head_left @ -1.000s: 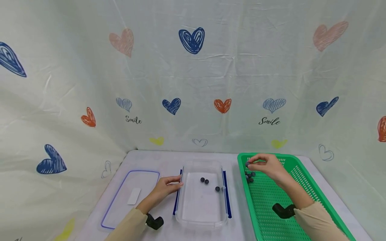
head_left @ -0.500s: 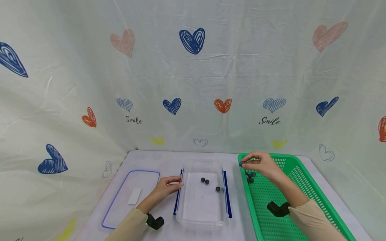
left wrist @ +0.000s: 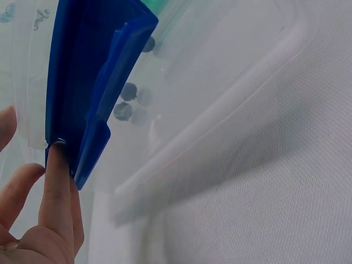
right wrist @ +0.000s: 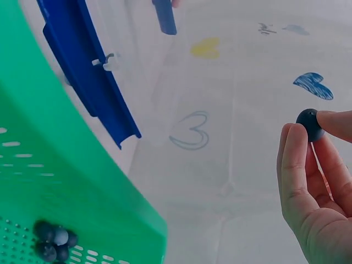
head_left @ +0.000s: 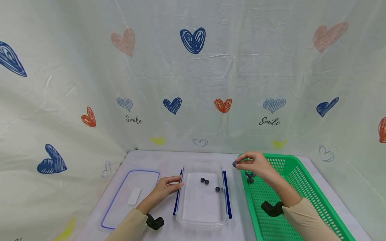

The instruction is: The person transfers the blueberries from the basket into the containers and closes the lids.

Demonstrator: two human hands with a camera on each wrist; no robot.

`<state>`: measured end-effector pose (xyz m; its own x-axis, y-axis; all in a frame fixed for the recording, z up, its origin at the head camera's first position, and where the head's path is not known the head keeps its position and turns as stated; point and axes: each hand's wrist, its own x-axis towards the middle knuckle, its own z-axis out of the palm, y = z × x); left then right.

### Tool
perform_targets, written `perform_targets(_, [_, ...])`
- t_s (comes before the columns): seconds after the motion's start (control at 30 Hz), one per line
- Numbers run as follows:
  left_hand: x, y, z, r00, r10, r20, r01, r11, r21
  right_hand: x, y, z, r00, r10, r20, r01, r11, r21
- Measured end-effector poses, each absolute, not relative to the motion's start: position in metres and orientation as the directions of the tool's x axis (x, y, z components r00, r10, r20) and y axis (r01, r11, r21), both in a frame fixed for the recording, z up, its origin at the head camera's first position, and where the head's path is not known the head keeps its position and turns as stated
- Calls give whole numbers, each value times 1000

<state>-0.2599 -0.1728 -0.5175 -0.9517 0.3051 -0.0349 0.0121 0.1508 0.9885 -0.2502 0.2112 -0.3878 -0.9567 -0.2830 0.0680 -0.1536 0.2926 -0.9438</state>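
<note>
My right hand pinches a blueberry between thumb and fingertips, above the table just left of the green basket's rim. Several more blueberries lie clustered in the green basket. The clear plastic container stands in the middle with its top off and its blue side latches folded outward. Inside it are two blueberries close together and another blueberry near the right wall. My left hand rests with fairly straight fingers against the container's left side, one finger touching the blue latch.
A clear lid with a blue-edged seal lies flat on the left of the table, with a small white rectangle within its outline. A white curtain printed with hearts hangs behind the white table.
My right hand has moved left with the blueberry, from over the basket to beyond its left rim. My left hand and the container stay in place.
</note>
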Motion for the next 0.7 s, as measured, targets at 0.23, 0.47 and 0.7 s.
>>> perform_targets(0.23, [-260,-172,-516,-955,296,-39,6,151,988,-253,200,-385,-952,-296,72,-164,298,-940])
perform_targets(0.47, [-260,-173,-515,-953,300,-39,5,146,989,-256,188,-386,-943,-323,82,-178,280,-943])
perform_targets(0.7, [-259,-173,-515,-953,300,-42,2,144,990,-259,177,-386,-936,-343,75,-170,257,-951])
